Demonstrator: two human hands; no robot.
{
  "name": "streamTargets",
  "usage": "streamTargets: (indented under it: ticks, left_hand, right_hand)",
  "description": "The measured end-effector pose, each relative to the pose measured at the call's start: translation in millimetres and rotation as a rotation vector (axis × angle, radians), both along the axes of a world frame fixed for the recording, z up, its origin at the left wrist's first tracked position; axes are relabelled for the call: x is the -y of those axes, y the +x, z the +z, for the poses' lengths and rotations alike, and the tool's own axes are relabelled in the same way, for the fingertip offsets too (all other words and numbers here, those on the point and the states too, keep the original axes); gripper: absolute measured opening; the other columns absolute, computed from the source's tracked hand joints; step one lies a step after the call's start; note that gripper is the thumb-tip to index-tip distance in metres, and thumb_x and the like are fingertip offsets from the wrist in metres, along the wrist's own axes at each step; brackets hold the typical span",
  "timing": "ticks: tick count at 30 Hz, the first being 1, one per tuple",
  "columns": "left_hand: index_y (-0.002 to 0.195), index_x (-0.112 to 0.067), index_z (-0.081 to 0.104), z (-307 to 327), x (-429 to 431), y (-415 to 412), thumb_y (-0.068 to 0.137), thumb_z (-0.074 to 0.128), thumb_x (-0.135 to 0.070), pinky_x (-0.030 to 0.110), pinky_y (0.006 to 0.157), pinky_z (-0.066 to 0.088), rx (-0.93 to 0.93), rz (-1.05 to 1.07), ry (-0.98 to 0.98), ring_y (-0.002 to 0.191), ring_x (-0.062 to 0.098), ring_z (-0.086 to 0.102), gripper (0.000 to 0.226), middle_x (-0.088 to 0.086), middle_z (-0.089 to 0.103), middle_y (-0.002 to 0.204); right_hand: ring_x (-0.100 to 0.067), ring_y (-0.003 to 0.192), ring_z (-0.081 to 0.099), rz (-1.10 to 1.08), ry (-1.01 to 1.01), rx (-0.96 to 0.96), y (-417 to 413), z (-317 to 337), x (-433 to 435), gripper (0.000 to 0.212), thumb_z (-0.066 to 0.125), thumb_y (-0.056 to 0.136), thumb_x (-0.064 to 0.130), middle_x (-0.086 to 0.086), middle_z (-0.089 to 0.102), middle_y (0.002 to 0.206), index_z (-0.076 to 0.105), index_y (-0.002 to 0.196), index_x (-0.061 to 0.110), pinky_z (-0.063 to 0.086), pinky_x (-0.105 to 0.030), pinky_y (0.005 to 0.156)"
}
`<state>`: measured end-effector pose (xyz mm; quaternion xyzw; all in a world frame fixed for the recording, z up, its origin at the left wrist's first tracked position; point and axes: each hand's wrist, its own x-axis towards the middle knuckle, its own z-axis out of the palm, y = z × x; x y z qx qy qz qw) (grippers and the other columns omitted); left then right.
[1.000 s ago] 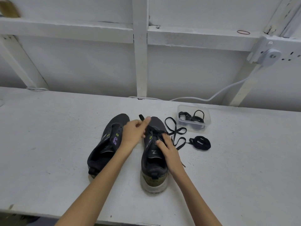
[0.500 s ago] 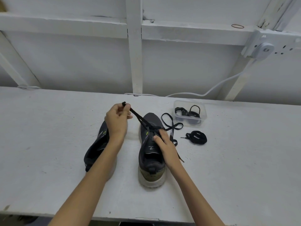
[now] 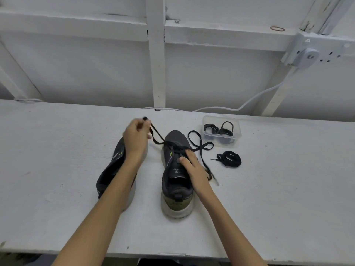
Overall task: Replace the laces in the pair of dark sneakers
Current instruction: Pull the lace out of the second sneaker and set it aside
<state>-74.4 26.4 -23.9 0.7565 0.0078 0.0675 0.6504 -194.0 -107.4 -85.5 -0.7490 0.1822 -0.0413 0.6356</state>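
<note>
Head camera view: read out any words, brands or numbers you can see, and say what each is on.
White print on the tongue of the right sneaker: too blurred to read.
Green mark there, and another on the left sneaker: too small to tell if lettering.
Nothing else shows text.

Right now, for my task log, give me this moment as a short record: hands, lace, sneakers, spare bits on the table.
left hand: pinches one end of the lace
right hand: rests on the sneaker being laced
lace: other end lies loose on the table, right of that sneaker
second sneaker: left of it, partly behind the left forearm
coiled lace: on the table, further right
clear box: behind the coil, holds dark loops
</note>
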Motion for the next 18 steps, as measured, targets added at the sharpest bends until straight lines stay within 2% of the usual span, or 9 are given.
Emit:
streamTargets:
  ticks: [1, 3, 5, 7, 10, 13, 16, 18]
  left_hand:
    - [0.077, -0.018, 0.059, 4.7, -1.4, 1.7, 0.093, 0.061, -0.02, 0.028, 0.064, 0.047, 0.004, 0.058, -0.071, 0.051, 0.007, 0.053, 0.016, -0.002, 0.058, 0.067]
    - [0.08, -0.016, 0.059, 3.6, 0.4, -2.1, 0.094, 0.061, -0.026, 0.031, 0.065, 0.048, -0.033, 0.036, -0.126, 0.055, 0.012, 0.054, 0.017, 0.0, 0.058, 0.069]
    - [0.084, -0.016, 0.062, -10.2, 6.2, -14.6, 0.088, 0.067, -0.04, 0.032, 0.066, 0.049, -0.127, -0.088, -0.08, 0.061, 0.013, 0.056, 0.025, -0.001, 0.06, 0.072]
    - [0.091, -0.012, 0.067, -28.4, 14.5, -29.7, 0.08, 0.074, -0.046, 0.032, 0.073, 0.052, -0.213, -0.217, 0.012, 0.072, 0.014, 0.06, 0.037, 0.0, 0.065, 0.08]
    - [0.089, -0.009, 0.069, -45.9, 22.0, -38.9, 0.085, 0.073, -0.029, 0.033, 0.078, 0.052, -0.167, -0.267, 0.19, 0.077, 0.016, 0.062, 0.021, 0.001, 0.068, 0.082]
    - [0.077, -0.014, 0.063, -35.5, 17.8, -27.8, 0.087, 0.069, -0.023, 0.027, 0.068, 0.049, -0.045, -0.195, 0.286, 0.063, 0.013, 0.056, 0.015, -0.002, 0.062, 0.069]
    - [0.078, -0.012, 0.06, -5.1, 6.3, -7.7, 0.091, 0.064, -0.021, 0.016, 0.055, 0.041, 0.027, 0.03, 0.09, 0.047, 0.0, 0.05, 0.016, -0.002, 0.056, 0.063]
    - [0.076, -0.014, 0.057, 9.2, -0.2, -0.2, 0.093, 0.062, -0.024, 0.013, 0.054, 0.041, 0.037, 0.142, -0.018, 0.046, 0.0, 0.05, 0.021, -0.004, 0.056, 0.063]
  right_hand:
    - [-0.01, 0.143, 0.031, -0.001, 0.001, 0.005, 0.2, 0.2, -0.4, 0.073, 0.052, 0.081, 0.061, 0.008, 0.038, 0.154, 0.044, 0.145, 0.027, 0.023, -0.043, 0.12]
    - [-0.01, 0.142, 0.032, -0.004, -0.01, 0.004, 0.3, 0.1, -1.4, 0.079, 0.049, 0.076, 0.066, 0.008, 0.039, 0.152, 0.044, 0.144, 0.027, 0.024, -0.043, 0.119]
    - [-0.01, 0.142, 0.033, -0.007, -0.014, 0.006, 1.0, -1.4, -1.2, 0.079, 0.048, 0.075, 0.067, 0.008, 0.041, 0.151, 0.044, 0.144, 0.028, 0.026, -0.043, 0.118]
    - [-0.012, 0.139, 0.038, -0.008, -0.021, 0.023, 1.3, -1.7, -1.2, 0.071, 0.048, 0.077, 0.065, 0.006, 0.045, 0.147, 0.048, 0.139, 0.03, 0.029, -0.045, 0.116]
    - [-0.013, 0.135, 0.042, 0.011, -0.028, 0.05, 1.8, -1.8, -1.7, 0.057, 0.048, 0.081, 0.06, 0.008, 0.049, 0.142, 0.052, 0.133, 0.036, 0.033, -0.045, 0.114]
    - [-0.013, 0.14, 0.035, 0.007, -0.014, 0.021, 1.2, -3.9, 0.1, 0.068, 0.048, 0.078, 0.065, 0.007, 0.043, 0.148, 0.048, 0.138, 0.033, 0.028, -0.046, 0.116]
    - [-0.013, 0.142, 0.033, 0.004, 0.004, -0.008, 1.3, -4.9, 1.1, 0.076, 0.049, 0.074, 0.068, 0.007, 0.04, 0.151, 0.046, 0.141, 0.031, 0.026, -0.046, 0.117]
    - [-0.014, 0.141, 0.034, 0.003, -0.005, -0.009, 1.2, -4.3, 0.3, 0.076, 0.048, 0.074, 0.069, 0.006, 0.041, 0.15, 0.046, 0.14, 0.031, 0.027, -0.048, 0.117]
